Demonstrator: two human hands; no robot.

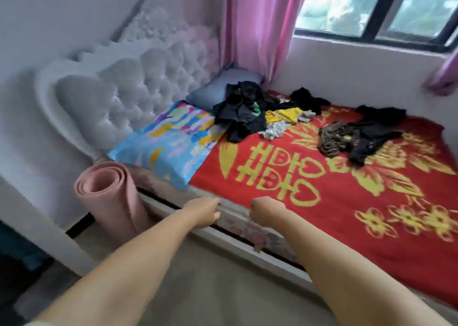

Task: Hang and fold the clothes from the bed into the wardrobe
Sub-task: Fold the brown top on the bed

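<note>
Red blanket [322,202] with yellow patterns covers the bed [238,229], and the clothes lie heaped along its far edge, below the window wall. A dark pile [241,112] sits toward the far head corner, partly on a colourful pillow [171,140], with yellow and white pieces [282,121] tangled just beside it. A brown garment [333,137] and more black ones [376,132] lie farther along the far edge.

Both arms stretch out over the near edge of the bed. The left hand [203,210] and right hand [266,210] each have fingers curled under, holding nothing, well apart from any garment.

No wardrobe is in view, and nothing seems started yet. The risk, as I judge it, lies in the tangle: pulling one dark piece could drag its neighbours off the pile or scatter the small light pieces. Reaching so far across may also knock the rolled pink mat [111,197] standing at the near head corner.
</note>
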